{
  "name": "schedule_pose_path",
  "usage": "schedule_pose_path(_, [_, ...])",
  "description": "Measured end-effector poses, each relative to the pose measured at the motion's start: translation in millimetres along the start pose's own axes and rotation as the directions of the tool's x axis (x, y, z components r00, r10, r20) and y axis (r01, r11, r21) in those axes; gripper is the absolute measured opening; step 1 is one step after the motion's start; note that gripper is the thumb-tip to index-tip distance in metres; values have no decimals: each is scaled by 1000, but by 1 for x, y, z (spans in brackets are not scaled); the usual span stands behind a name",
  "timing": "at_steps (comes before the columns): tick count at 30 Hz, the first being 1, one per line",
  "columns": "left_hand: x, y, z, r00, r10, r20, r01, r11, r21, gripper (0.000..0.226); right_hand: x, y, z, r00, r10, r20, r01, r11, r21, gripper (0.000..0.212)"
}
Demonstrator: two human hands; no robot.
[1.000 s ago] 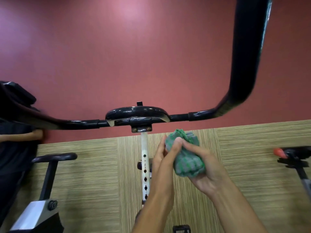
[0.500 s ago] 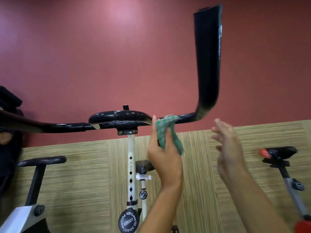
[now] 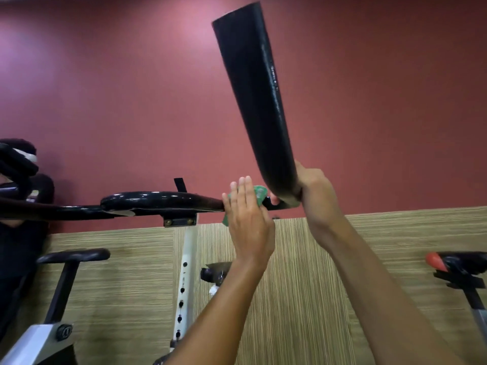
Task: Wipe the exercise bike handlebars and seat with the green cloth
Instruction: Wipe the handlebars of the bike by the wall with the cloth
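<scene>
The black handlebar (image 3: 158, 202) of the exercise bike runs across the middle, and its right grip (image 3: 258, 106) rises steeply toward me. My left hand (image 3: 247, 222) presses the green cloth (image 3: 259, 193) against the crossbar just left of the bend, fingers straight over it; most of the cloth is hidden behind the hand. My right hand (image 3: 316, 191) grips the base of the raised grip at the bend. The bike's white stem (image 3: 184, 272) drops below the bar. No seat of this bike is in view.
A red wall stands behind, with a striped tan panel (image 3: 342, 272) below it. Another bike's black handle and white frame (image 3: 66, 285) are at the lower left. A black and red saddle (image 3: 458, 264) on a post is at the right. Dark gear (image 3: 18, 159) sits at the far left.
My left hand carried the cloth up from in front of the stem onto the crossbar. My right hand let go of the cloth, rose and took hold of the grip's base.
</scene>
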State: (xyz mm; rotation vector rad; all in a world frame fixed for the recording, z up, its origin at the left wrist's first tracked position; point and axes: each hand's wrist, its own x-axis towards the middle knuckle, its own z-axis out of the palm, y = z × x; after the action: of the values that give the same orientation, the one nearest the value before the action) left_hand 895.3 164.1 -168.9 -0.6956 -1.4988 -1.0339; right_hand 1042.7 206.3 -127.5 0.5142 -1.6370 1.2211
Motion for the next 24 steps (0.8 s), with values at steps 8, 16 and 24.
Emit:
schedule_pose_path(8, [-9,45,-15,964,-135,227,245,780,-576,28,-7,-14,-1,999,36,18,-35,999,-14,59])
schedule_pose_path(16, [-15,78,-51,903,-214,373,430,477,-766,37,-24,-88,18,968,-156,195,148,988,52,78])
schedule_pose_path(24, [-20,101,-100,917,-177,358,372,54,-927,44,-41,-95,35,959,-241,151,256,963,-87,45])
